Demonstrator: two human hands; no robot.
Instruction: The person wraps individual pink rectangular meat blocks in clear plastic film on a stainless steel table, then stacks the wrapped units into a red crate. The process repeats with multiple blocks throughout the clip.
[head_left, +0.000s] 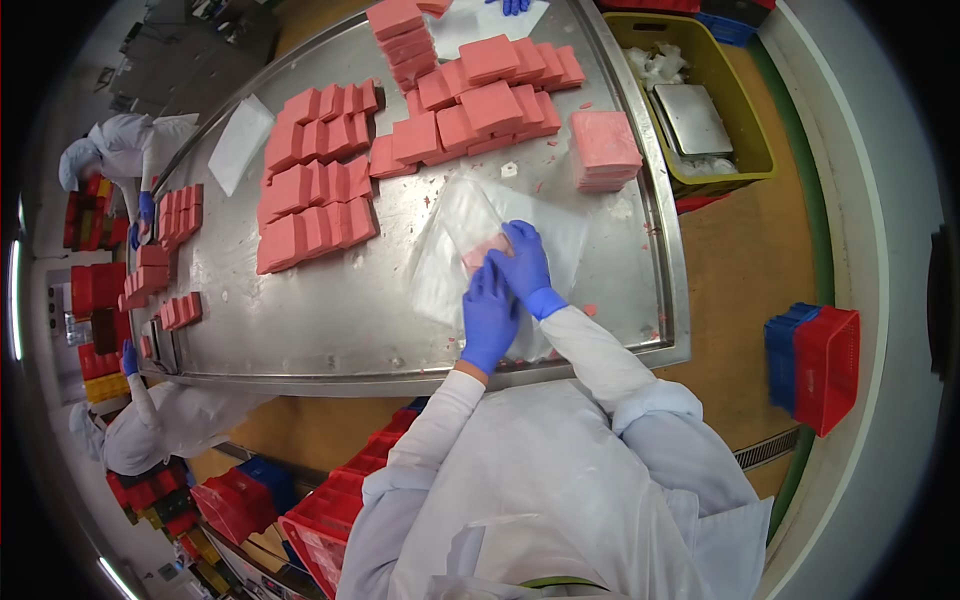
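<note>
Both my hands wear blue gloves and meet over a stack of clear plastic sheets or bags (442, 289) on the steel table. My right hand (529, 270) holds film folded over a pink piece (484, 251), whose colour shows through the plastic. Close against it, my left hand (489, 322) has its fingers together at the near edge of the film. Whether those fingers pinch the plastic is hidden. To the right stands a short pile of pink slabs (606, 142) with film about it. Beyond my hands lie overlapping rows of pink slabs (491, 109).
More pink slabs (315, 180) lie in rows at the left, near a white sheet (241, 142). A raised rim (637, 150) edges the steel table. An olive crate (761, 150) holds a metal scale (694, 120). Co-workers (124, 154) stand at the table's far left.
</note>
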